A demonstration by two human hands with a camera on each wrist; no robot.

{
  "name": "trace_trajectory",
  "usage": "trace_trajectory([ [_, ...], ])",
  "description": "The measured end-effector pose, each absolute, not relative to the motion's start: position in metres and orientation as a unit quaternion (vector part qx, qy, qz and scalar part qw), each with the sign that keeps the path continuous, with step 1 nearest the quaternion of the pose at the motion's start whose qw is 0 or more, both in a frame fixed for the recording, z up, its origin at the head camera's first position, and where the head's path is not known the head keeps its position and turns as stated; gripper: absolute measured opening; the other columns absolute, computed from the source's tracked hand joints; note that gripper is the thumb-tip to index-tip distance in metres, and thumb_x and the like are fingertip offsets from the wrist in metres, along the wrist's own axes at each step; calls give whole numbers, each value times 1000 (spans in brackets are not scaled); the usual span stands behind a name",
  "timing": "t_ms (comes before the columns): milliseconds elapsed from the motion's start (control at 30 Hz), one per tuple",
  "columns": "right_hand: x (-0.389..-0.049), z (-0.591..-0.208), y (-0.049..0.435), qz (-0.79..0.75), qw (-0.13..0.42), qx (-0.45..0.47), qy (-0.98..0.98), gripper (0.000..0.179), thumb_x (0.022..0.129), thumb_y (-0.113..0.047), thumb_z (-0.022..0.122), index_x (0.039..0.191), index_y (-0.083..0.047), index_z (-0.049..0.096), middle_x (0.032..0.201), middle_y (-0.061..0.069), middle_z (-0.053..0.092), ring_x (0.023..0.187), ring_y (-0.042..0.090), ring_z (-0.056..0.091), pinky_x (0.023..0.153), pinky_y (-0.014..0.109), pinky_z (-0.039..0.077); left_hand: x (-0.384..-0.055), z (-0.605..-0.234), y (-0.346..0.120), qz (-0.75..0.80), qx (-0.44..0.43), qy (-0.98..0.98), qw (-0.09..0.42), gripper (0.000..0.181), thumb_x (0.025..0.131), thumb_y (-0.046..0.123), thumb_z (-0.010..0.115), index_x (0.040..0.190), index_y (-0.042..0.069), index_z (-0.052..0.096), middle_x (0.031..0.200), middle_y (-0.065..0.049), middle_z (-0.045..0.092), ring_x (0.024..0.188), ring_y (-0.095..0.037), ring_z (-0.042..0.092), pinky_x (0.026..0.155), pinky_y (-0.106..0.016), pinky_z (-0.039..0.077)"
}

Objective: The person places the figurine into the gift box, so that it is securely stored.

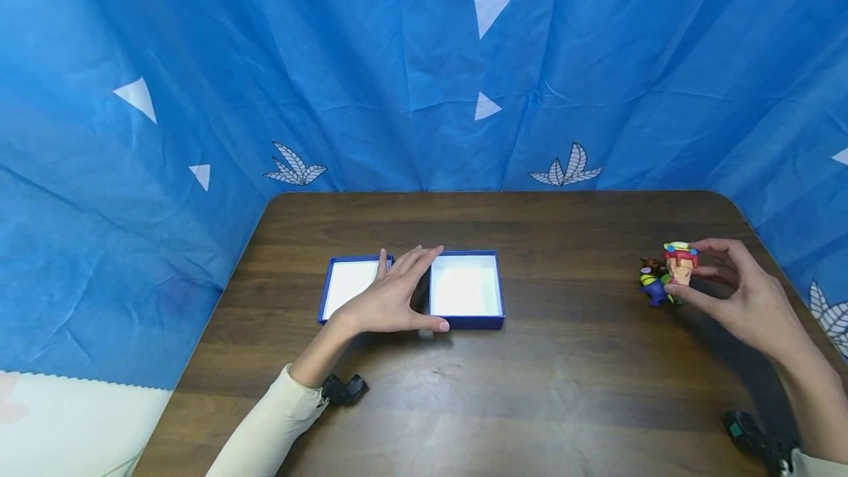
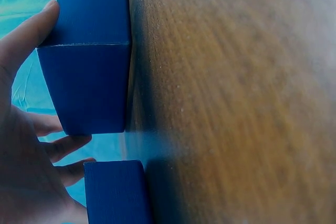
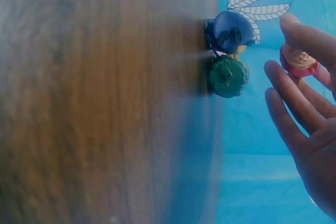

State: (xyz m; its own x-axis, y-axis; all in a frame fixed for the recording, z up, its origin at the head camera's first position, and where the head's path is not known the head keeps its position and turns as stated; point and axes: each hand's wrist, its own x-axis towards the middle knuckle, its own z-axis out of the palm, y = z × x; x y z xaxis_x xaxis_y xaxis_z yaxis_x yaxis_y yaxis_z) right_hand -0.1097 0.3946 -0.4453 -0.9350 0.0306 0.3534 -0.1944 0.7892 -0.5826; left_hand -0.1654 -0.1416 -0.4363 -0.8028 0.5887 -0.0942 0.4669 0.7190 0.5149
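Observation:
My left hand (image 1: 391,297) spans the left side of an open blue box (image 1: 500,308) with a white inside. Its thumb (image 2: 50,14) presses the front wall near the rim, and its fingers reach the back corner. At the right, my right hand (image 1: 755,300) pinches a small toy figure (image 1: 681,265) with a red and yellow top and a tan body, held above the table. Beside it stand a blue toy figure (image 1: 654,291) and a brown one (image 1: 652,265). In the right wrist view, a green toy part (image 3: 229,77) shows below the blue figure.
A shallower blue tray or lid (image 1: 347,282), white inside, lies left of the box, partly under my left hand. The brown wooden table (image 1: 530,389) ends at a blue patterned curtain (image 1: 411,79) at the back and sides.

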Motion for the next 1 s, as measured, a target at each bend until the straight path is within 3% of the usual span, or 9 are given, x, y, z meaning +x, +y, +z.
trace_trajectory([
  [67,-109,-445,394,323,179,44,-929,83,76,2,95,146,-2,50,128,-43,35,98,-39,43,65,-3,40,-165,-436,-141,242,287,918,127,123,82,72,83,175,28,15,180,-7,24,171,-33,14,127,-81,-9],
  [300,-108,-443,392,342,166,32,-925,78,80,-5,95,146,-5,54,121,-42,46,96,-35,46,68,-5,42,-163,-437,-142,245,286,918,127,124,81,73,82,175,27,15,180,-5,25,171,-32,14,128,-80,-9],
  [600,-111,-444,392,363,204,55,-907,74,76,6,94,141,1,59,123,-30,42,108,-17,47,84,-9,39,-164,-438,-142,245,288,917,129,122,82,73,82,174,31,14,181,-6,24,171,-32,13,128,-80,-10],
  [1000,-112,-438,386,361,179,57,-914,72,81,-2,94,143,-3,58,125,-30,42,103,-19,50,82,-7,41,-165,-438,-142,248,282,918,128,124,81,73,83,174,36,10,180,-6,24,171,-32,15,129,-78,-10],
])
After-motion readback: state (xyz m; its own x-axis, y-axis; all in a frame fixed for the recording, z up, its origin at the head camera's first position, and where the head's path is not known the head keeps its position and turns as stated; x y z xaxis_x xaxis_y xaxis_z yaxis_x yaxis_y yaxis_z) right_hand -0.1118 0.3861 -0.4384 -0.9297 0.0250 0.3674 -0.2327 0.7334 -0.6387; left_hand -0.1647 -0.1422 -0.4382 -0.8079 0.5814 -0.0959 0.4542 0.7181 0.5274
